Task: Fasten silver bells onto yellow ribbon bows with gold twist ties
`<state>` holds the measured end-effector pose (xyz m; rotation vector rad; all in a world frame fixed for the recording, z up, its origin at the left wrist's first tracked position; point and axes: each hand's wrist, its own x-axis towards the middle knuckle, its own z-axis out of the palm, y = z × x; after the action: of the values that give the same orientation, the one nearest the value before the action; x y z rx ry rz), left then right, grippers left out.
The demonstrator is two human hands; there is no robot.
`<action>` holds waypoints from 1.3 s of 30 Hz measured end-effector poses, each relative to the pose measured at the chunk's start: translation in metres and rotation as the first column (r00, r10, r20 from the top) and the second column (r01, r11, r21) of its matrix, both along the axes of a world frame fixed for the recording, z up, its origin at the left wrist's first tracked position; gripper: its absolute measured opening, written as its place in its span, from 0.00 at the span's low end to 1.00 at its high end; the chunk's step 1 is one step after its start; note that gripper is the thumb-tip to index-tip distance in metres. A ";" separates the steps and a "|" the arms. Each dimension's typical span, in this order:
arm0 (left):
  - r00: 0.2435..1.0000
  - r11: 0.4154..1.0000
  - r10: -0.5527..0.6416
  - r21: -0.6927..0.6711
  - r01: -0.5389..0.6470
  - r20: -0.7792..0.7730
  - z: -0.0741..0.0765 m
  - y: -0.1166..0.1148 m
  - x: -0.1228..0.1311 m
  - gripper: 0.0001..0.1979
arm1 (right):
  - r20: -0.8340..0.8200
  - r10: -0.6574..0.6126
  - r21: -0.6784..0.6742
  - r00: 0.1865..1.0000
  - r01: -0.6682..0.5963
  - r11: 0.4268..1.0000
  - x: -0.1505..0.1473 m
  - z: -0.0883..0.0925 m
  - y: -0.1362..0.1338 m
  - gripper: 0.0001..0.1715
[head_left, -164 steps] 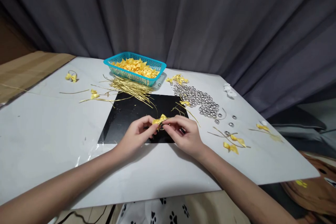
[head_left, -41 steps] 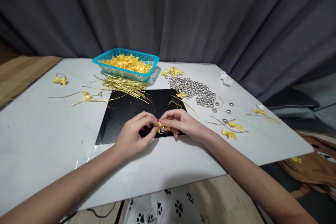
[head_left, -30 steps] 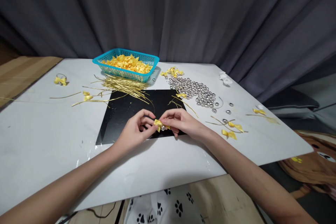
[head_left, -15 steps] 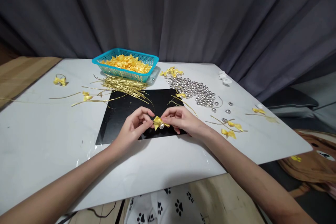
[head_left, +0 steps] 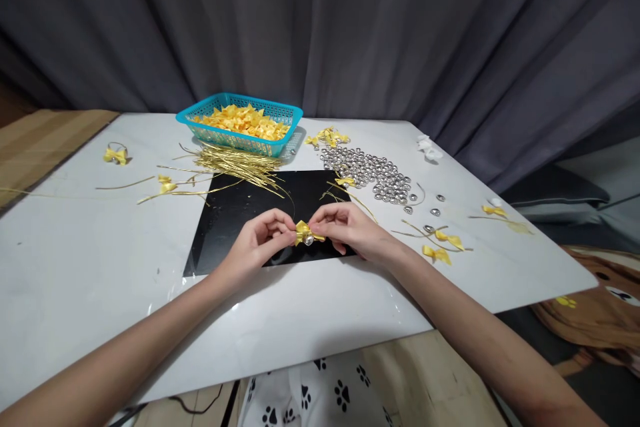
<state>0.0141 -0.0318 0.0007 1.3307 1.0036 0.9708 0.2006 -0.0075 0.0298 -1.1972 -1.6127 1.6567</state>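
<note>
Between my two hands is a yellow ribbon bow (head_left: 302, 231) with a small shiny silver bead (head_left: 309, 239) at its middle. My left hand (head_left: 263, 238) pinches the bow's left side between thumb and fingers. The right side is pinched by my right hand (head_left: 345, 228). Both hands are over the front part of a black rectangular mat (head_left: 225, 230). A bundle of gold twist ties (head_left: 240, 165) lies beyond my left hand. Past my right hand, silver beads (head_left: 367, 170) are spread in a pile, with a few loose ones nearer.
A turquoise basket (head_left: 274, 148) full of yellow bows stands at the table's back. Single bows with gold ties lie at the left (head_left: 115, 155) and right (head_left: 437, 254). Crumpled white paper (head_left: 429, 149) sits back right. A grey curtain (head_left: 250, 20) hangs behind.
My left thumb and fingers have moved slightly right, closing further over the bow's left side. The bow looks a little more covered by my fingers. My right hand has hardly moved.
</note>
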 end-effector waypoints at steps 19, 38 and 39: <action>0.854 0.854 0.222 0.517 0.063 -0.470 -0.003 -0.003 0.002 0.04 | -0.021 0.008 0.017 1.000 -0.008 1.000 0.001 0.000 0.000 0.11; 0.869 0.796 0.197 0.592 0.127 -0.453 -0.006 -0.004 0.000 0.05 | -0.071 0.037 0.022 0.997 -0.036 0.999 0.003 -0.006 0.001 0.12; 0.871 0.793 0.194 0.595 0.131 -0.451 -0.007 -0.004 0.000 0.05 | -0.073 0.034 0.022 0.997 -0.033 0.999 0.003 -0.006 0.001 0.12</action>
<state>0.0140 -0.0360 -0.0060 2.2030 1.1365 1.0522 0.2034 -0.0067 0.0238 -1.0925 -1.6092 1.6808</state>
